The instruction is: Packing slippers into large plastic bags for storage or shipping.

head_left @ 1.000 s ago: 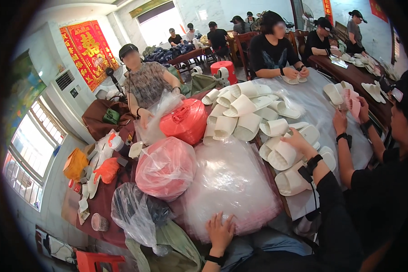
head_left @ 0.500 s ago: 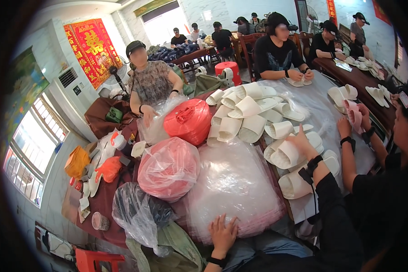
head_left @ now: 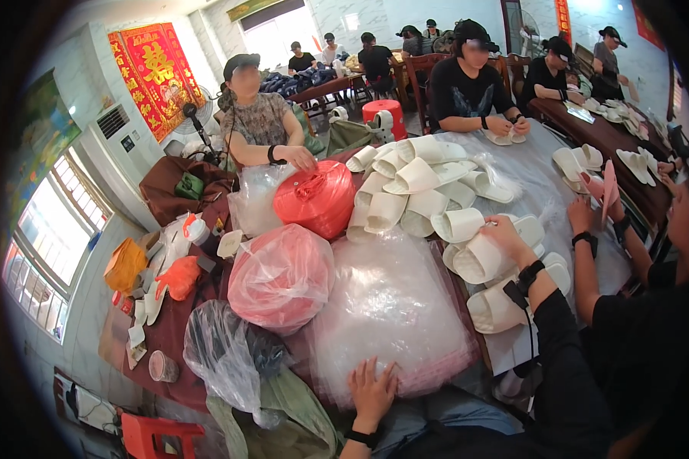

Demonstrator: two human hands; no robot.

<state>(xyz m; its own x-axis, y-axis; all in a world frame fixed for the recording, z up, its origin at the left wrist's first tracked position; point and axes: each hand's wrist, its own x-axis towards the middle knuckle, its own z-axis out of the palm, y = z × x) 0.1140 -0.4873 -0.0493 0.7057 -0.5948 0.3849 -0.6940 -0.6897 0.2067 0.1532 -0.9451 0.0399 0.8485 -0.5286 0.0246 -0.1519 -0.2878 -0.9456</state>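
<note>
My left hand [head_left: 373,392] lies flat, fingers spread, on the near edge of a stack of clear plastic bags [head_left: 390,306] with pinkish edges. At the right, my right hand [head_left: 505,239] is closed at the heel end of a white slipper [head_left: 482,256] in the pile; its fingertips are partly hidden. Another white slipper [head_left: 458,224] lies just left of those fingers. Below my right wrist rests one more white slipper [head_left: 497,308], and the heaped white slippers [head_left: 417,177] spread beyond the bags.
A red twine roll [head_left: 314,200] and a plastic-wrapped pink roll [head_left: 281,279] stand left of the bags. A co-worker's hand [head_left: 582,214] is beside a pink slipper [head_left: 606,191] at the right. Across the table, another person's hand [head_left: 295,157] is above the red roll.
My right hand has gone from pointing fingers to a closed grip among the slippers. The person across has moved a hand from the clear plastic to the red roll. The co-worker's pink slipper has turned.
</note>
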